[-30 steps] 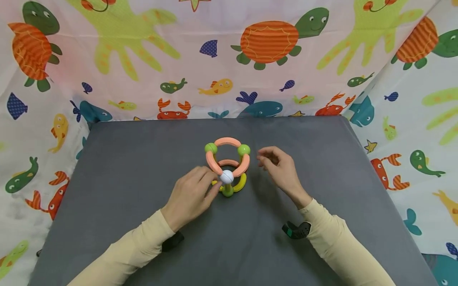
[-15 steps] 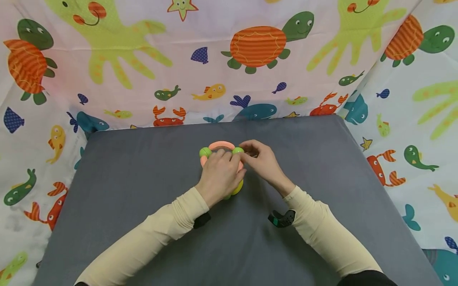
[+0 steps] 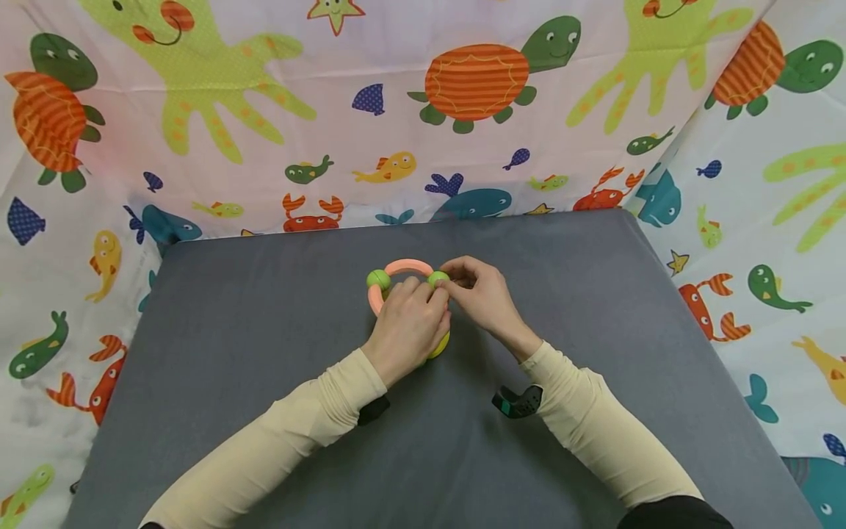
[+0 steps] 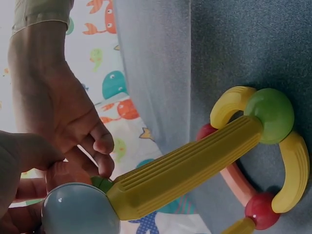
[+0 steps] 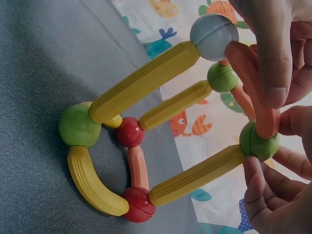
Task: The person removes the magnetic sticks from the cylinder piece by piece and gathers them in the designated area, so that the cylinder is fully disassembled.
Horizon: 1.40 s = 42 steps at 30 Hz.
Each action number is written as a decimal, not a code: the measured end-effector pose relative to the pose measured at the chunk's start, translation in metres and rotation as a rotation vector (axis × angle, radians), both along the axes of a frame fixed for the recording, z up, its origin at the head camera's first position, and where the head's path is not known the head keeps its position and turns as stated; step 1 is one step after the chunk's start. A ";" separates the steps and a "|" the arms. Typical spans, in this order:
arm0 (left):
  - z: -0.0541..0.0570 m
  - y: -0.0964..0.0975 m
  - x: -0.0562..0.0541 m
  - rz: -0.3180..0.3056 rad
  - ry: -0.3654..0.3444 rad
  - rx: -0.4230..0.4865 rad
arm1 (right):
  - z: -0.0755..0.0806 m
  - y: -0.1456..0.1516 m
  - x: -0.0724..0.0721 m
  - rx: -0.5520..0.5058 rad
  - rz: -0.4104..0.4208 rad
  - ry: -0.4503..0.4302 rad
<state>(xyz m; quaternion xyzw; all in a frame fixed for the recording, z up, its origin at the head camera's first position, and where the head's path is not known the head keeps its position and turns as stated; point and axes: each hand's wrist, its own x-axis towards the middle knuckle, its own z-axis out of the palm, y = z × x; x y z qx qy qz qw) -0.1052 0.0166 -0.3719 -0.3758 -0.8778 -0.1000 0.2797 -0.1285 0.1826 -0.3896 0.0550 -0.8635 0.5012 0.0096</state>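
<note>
A toy frame of magnetic balls and rods stands on the grey table [image 3: 277, 308]. Its lower ring has a green ball [image 4: 270, 116], red balls and curved rods; straight yellow rods [image 5: 146, 82] rise to the upper ring. My left hand [image 3: 410, 323] reaches across the front and pinches a pink curved rod [image 5: 251, 83] between the white ball [image 5: 214, 36] and a green ball [image 5: 259, 141]. That green ball is pinched between the thumb and fingers of my right hand [image 3: 485, 297]. In the head view my left hand hides the white ball and much of the frame.
A cloth printed with sea animals [image 3: 251, 184] hangs behind and beside the table. A black wrist device [image 3: 518, 402] sits under the right sleeve, and another dark one [image 3: 373, 410] under the left.
My left hand has moved right across the frame, from beside the white ball onto the pink rod. My right hand has come in from the right and taken hold of the green ball.
</note>
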 end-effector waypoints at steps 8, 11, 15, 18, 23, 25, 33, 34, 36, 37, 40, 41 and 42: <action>-0.002 -0.001 0.001 0.004 0.003 -0.010 | -0.001 -0.003 0.003 0.027 -0.021 0.021; -0.004 -0.001 0.003 -0.005 -0.011 -0.014 | -0.002 -0.004 0.003 0.015 -0.023 0.013; -0.006 -0.001 0.005 -0.004 -0.018 -0.025 | -0.002 -0.003 0.002 0.001 -0.020 -0.002; -0.006 -0.002 0.005 0.008 -0.007 -0.031 | -0.001 -0.001 0.005 0.007 -0.028 0.010; -0.004 -0.003 0.004 -0.001 0.015 -0.025 | -0.007 0.011 0.021 0.041 -0.006 0.300; -0.003 -0.003 0.003 0.000 0.031 -0.030 | -0.013 0.018 0.028 0.077 0.080 0.461; -0.003 -0.003 0.005 0.049 0.056 -0.063 | -0.036 0.017 0.030 0.166 0.329 0.689; -0.003 -0.004 0.005 0.046 0.055 -0.065 | -0.038 0.016 0.030 0.169 0.325 0.703; -0.001 -0.006 0.005 0.038 0.048 -0.053 | -0.039 0.014 0.031 0.168 0.318 0.722; 0.001 -0.009 0.005 0.039 0.038 -0.041 | -0.040 0.014 0.031 0.163 0.317 0.727; 0.010 -0.027 0.002 0.085 -0.044 0.053 | -0.040 0.012 0.031 0.153 0.330 0.736; 0.014 -0.035 0.001 0.116 -0.105 0.112 | -0.039 0.012 0.031 0.152 0.336 0.734; 0.017 -0.043 -0.001 0.152 -0.181 0.172 | -0.039 0.012 0.031 0.152 0.343 0.732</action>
